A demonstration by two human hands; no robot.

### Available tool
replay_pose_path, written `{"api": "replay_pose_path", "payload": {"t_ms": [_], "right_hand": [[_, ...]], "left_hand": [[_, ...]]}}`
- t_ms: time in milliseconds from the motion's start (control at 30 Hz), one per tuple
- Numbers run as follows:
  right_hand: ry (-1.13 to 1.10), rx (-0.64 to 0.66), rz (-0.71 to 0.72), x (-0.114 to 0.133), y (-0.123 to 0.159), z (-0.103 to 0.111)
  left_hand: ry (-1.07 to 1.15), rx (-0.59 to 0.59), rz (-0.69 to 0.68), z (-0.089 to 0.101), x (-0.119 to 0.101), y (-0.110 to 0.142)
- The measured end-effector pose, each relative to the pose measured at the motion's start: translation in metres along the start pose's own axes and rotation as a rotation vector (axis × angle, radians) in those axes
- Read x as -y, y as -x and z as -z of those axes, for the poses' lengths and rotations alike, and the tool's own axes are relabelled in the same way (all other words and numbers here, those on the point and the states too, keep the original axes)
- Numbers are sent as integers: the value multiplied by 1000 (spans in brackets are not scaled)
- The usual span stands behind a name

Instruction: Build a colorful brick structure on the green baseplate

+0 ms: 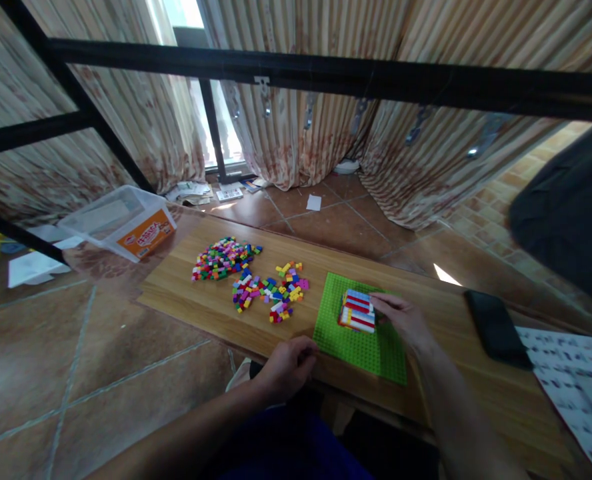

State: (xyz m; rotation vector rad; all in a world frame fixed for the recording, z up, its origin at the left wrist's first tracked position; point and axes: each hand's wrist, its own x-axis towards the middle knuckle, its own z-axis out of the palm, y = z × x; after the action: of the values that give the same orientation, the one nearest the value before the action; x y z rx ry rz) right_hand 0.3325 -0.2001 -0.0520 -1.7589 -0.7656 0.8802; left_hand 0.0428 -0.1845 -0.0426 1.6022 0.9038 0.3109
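Observation:
A small toy brick model point(358, 311), striped red and white with some yellow and light blue, stands on a green baseplate point(346, 351). My right hand point(400, 319) reaches in from the right, its thumb and fingers closed at the model's upper right edge. Whether a loose brick sits between those fingertips is hidden. At the table's front edge, by the baseplate's lower left corner, my left hand point(291, 367) rests with curled fingers and nothing visible in it. Nearest to it lies a spread of loose toy bricks point(271, 291) in mixed colours.
A bigger brick heap point(223, 259) lies further left on the wooden table point(176, 293). Beyond the table's left end stands a clear plastic box point(111, 217) with an orange label. A black phone point(496, 328) and printed sheets point(571, 380) are at the right. A dark metal rail point(326, 72) crosses ahead.

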Motion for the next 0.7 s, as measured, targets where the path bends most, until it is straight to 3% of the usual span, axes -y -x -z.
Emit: {"api": "replay_pose_path", "payload": {"t_ms": [200, 500, 700], "right_hand": [[40, 47, -78, 9, -3, 2], [53, 12, -65, 17, 3, -3], [68, -92, 7, 14, 8, 0]], "left_hand": [[-56, -8, -33, -1, 4, -2], [-82, -23, -96, -4, 17, -6], [-113, -27, -162, -5, 22, -9]]}}
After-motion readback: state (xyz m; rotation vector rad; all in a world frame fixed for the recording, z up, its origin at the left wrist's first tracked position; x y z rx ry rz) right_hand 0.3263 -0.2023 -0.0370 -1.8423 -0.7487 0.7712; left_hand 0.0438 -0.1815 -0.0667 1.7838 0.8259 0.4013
